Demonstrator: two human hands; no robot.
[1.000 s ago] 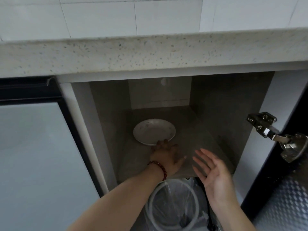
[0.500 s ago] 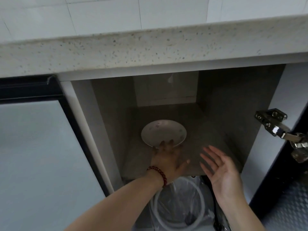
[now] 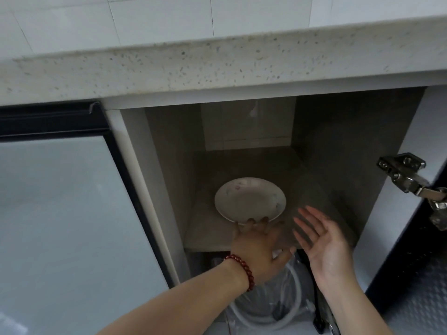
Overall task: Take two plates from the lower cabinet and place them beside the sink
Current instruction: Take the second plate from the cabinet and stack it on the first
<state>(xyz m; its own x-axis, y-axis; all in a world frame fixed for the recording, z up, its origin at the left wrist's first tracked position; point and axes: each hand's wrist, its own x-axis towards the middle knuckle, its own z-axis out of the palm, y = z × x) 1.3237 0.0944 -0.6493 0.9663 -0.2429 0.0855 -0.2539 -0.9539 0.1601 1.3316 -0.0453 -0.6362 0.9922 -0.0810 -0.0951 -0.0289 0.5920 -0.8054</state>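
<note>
A white plate (image 3: 249,200) with small pink marks lies on the grey shelf (image 3: 312,197) inside the open lower cabinet. My left hand (image 3: 260,247), with a red bead bracelet on its wrist, grips the plate's near rim, fingertips over the edge. The plate's near side looks slightly lifted. My right hand (image 3: 324,240) hovers to the right of the plate, palm facing left, fingers spread, holding nothing. Whether one plate or a stack is there, I cannot tell.
A speckled stone countertop edge (image 3: 217,66) overhangs the cabinet. The open door's metal hinge (image 3: 408,176) sticks out at the right. A closed frosted door (image 3: 65,226) is at the left. Below the shelf stands a round bin lined with plastic (image 3: 271,301).
My left hand has closed on the plate's near rim and drawn it a little toward me. My right hand has stayed open beside it.
</note>
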